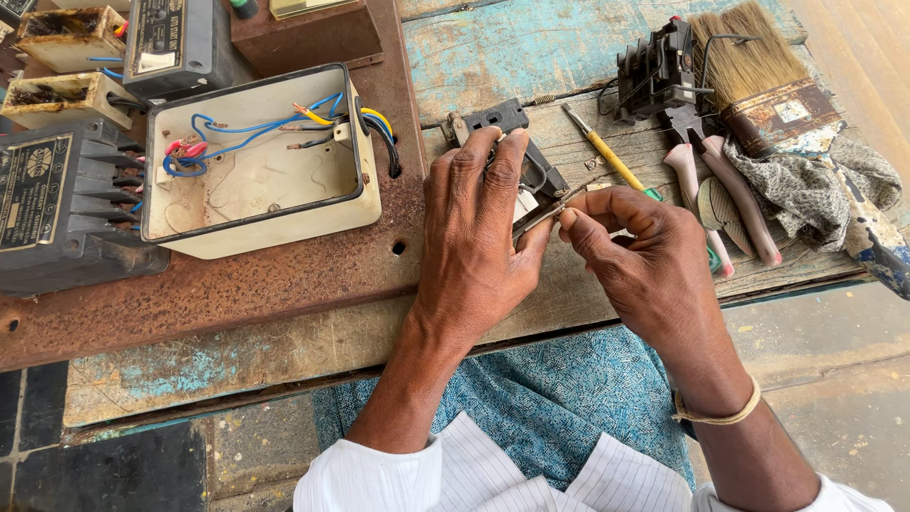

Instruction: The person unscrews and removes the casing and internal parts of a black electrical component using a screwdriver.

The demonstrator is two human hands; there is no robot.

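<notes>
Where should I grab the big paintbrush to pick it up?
Probably by the handle of the paintbrush, coming from the right. Its bristles fan toward the table's far edge beside a black part, and a crumpled rag lies over the handle, so only the blue-and-white end sticking out near the table's right edge is free for fingers.

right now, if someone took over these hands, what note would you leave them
Left hand: fingers curled over a black switch part on the wooden bench, holding it down.
Right hand: pinching a thin metal strip against that part.
Nearby: open cream switch box with loose blue, yellow and red wires on the rusty plate; yellow screwdriver, pink-handled pliers and paintbrush to the right.
Done: box open, part out on the bench.
Left: strip not seated; box holds wires only.
</notes>
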